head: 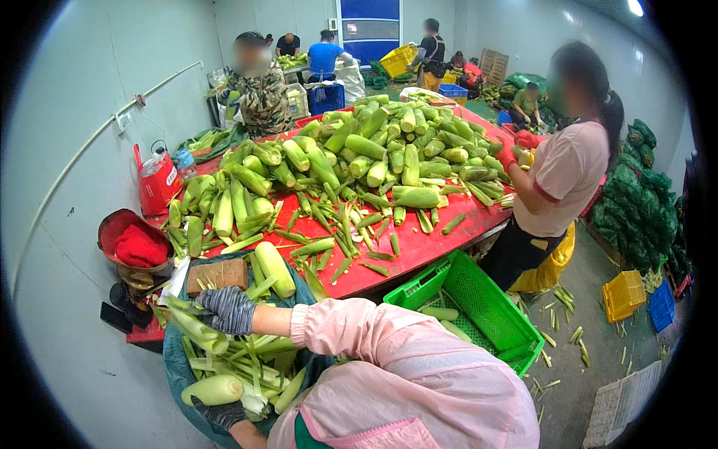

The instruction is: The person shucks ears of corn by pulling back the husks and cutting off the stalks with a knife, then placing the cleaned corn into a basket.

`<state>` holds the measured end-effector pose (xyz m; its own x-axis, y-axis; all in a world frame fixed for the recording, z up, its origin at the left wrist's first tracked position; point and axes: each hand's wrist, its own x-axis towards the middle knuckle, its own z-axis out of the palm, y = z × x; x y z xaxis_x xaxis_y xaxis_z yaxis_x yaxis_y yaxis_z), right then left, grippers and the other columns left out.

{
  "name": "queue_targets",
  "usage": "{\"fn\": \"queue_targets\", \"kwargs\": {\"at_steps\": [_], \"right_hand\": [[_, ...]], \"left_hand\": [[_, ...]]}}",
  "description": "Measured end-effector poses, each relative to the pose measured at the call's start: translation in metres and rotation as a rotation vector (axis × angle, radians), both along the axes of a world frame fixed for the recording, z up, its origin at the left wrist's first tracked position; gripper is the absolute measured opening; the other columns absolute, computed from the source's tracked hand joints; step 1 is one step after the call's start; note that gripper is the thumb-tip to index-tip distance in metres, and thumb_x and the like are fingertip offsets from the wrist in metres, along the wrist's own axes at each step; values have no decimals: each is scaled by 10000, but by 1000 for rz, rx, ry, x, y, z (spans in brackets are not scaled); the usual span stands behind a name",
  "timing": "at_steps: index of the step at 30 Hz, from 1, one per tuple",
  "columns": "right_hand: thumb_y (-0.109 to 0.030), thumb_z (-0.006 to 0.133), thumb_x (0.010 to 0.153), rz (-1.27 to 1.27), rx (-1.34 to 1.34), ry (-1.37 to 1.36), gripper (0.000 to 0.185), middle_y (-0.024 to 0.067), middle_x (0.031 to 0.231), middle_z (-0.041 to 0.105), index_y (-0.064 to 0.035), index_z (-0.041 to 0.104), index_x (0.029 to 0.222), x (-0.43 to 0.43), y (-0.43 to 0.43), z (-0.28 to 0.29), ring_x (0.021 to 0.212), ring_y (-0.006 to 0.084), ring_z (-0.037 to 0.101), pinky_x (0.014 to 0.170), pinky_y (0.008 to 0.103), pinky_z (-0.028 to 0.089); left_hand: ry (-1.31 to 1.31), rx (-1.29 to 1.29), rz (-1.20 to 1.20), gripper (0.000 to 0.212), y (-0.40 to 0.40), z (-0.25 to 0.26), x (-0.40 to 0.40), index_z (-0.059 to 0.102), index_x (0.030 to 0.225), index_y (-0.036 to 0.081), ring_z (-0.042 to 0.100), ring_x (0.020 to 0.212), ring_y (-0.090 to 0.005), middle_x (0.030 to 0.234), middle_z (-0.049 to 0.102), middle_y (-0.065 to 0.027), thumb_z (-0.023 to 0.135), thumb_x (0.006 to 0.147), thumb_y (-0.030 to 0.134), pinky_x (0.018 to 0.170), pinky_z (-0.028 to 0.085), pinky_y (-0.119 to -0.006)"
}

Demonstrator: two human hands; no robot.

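My left hand, in a dark striped knit glove, grips a pale, largely husked ear of corn low in the picture. Above it, my right hand, in a grey striped glove, is closed on a green corn husk. Both hands are over a dark green-blue sack holding loose husks and stalk pieces. A brick lies on the sack's edge beside my right hand. Close to the brick rests a pale green ear of corn.
A red table bears a large heap of corn and loose leaves. Below its edge stands a green crate with several ears inside. A co-worker stands at right. A bucket with red cloth and a phone are at left.
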<state>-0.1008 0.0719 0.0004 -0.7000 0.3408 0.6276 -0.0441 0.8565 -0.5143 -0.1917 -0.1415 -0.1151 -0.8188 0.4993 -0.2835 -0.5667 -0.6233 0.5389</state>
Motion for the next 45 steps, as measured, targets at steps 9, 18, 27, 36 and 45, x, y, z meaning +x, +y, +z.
{"fn": "queue_targets", "kwargs": {"at_steps": [9, 18, 27, 36, 45], "right_hand": [[-613, 595, 595, 140, -66, -770, 937, 234, 966, 562, -49, 298, 1283, 7, -34, 10, 866, 370, 554, 756, 405, 436], [-355, 715, 629, 257, -531, -318, 586, 104, 980, 598, -45, 528, 1090, 51, -3, -34, 902, 160, 559, 836, 305, 416], [-258, 768, 585, 385, -771, -170, 722, 82, 1088, 543, -9, 439, 1178, 58, 14, -51, 998, 166, 500, 882, 315, 380], [-268, 778, 565, 381, -974, 3, 839, 93, 1136, 490, -18, 335, 1233, 60, 8, -51, 1035, 186, 475, 897, 317, 370], [-375, 747, 590, 59, -501, -257, 692, 122, 1021, 567, -11, 489, 1119, 42, -2, -50, 949, 220, 540, 847, 314, 410]], "left_hand": [[477, -185, -180, 508, 21, -45, -46, 383, 1196, 58, 486, 976, -272, 1126, 463, -135, 442, 839, 415, 839, 413, -407], [1310, -825, -334, 487, 77, 64, 21, 406, 1163, -41, 520, 898, -349, 988, 532, -244, 376, 855, 334, 797, 396, -392], [1424, -659, -234, 369, 94, 64, 14, 456, 1131, -39, 581, 834, -309, 918, 570, -238, 454, 800, 123, 761, 453, -347], [1243, -927, -280, 497, 99, 21, -35, 447, 1162, -9, 521, 987, -260, 1082, 530, -184, 598, 751, 228, 839, 411, -345], [760, -331, -384, 503, 106, 59, 23, 436, 1153, 3, 507, 910, -177, 1016, 537, -98, 584, 785, 314, 802, 407, -292]]}}
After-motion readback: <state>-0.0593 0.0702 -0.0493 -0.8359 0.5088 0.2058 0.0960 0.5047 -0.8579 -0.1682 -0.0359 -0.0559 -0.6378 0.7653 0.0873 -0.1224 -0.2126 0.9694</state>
